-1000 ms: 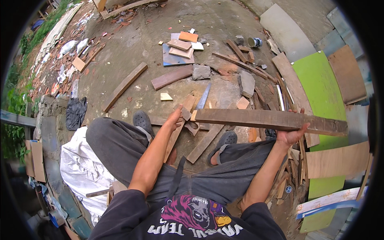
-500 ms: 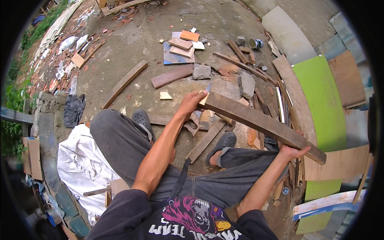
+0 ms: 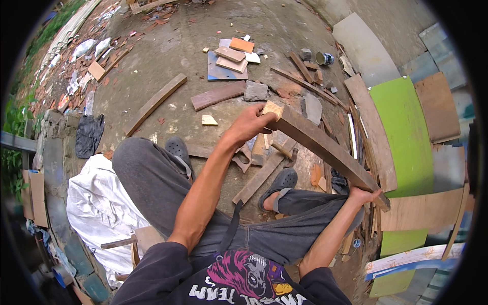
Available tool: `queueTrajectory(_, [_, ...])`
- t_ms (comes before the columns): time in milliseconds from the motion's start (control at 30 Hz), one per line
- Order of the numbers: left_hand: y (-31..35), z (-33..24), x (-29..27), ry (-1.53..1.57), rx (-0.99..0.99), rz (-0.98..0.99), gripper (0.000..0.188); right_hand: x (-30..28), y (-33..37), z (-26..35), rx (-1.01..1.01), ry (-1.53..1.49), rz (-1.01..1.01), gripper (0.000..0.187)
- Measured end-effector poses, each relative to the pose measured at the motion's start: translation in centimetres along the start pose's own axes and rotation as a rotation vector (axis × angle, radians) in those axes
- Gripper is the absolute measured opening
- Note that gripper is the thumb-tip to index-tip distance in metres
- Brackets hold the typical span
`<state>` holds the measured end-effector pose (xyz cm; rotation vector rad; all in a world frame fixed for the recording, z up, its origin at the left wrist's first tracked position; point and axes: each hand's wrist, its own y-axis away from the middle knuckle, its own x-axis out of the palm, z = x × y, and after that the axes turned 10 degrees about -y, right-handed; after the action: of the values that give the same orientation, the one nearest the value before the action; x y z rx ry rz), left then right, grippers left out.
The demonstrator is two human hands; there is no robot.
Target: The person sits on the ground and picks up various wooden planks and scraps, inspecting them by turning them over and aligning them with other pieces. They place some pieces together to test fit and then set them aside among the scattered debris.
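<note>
Two hands on one long beam

Both grips have hold of a long, square-edged, dark brown wooden beam [image 3: 325,147], raised above the concrete floor and slanting across in front of the right leg. The left grip [image 3: 249,124] is closed around one end, beside its pale, flat end face [image 3: 273,108]. The right grip [image 3: 362,195] is wrapped near the opposite end, most of its fingers hidden; a short stub of wood juts past it.

Just below the left grip lies a brown wooden saw-like handle [image 3: 244,158], its blade out of sight; farther beyond that grip sits a rough grey stone block [image 3: 255,91]. Up from the right grip stands a bright green flat panel [image 3: 401,137].

The step in hand looks like supporting and angling the beam. Any turn or lowering would probably call for both grips working together.
</note>
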<state>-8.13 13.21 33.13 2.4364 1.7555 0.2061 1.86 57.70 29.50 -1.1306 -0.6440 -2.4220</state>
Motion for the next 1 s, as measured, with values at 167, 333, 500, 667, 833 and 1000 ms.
queueTrajectory(167, [-0.8,2.0,1.4,-0.013,0.018,-0.248,0.031,0.5,-0.2,-0.9,0.026,-0.024,-0.022,0.062])
queueTrajectory(333, [-1.1,3.9,0.2,-0.138,0.009,-0.372,0.038,1.6,1.1,-2.1,0.036,0.017,-0.032,0.057])
queueTrajectory(500, [-0.7,4.4,-1.8,-0.194,-0.245,-0.300,0.042,2.8,2.3,-3.5,0.019,0.029,-0.041,0.056])
queueTrajectory(667, [-0.9,6.3,-3.5,-0.318,-0.368,-0.315,0.050,3.1,2.2,-4.7,0.019,0.056,0.078,0.056])
queueTrajectory(833, [-0.6,8.8,-5.3,-0.287,-0.412,-0.445,0.065,4.3,3.5,-6.6,0.023,0.057,0.190,0.057])
queueTrajectory(1000, [0.4,6.8,-5.1,-0.025,-0.380,-0.421,0.071,4.0,2.7,-6.2,0.013,0.035,0.275,0.057])
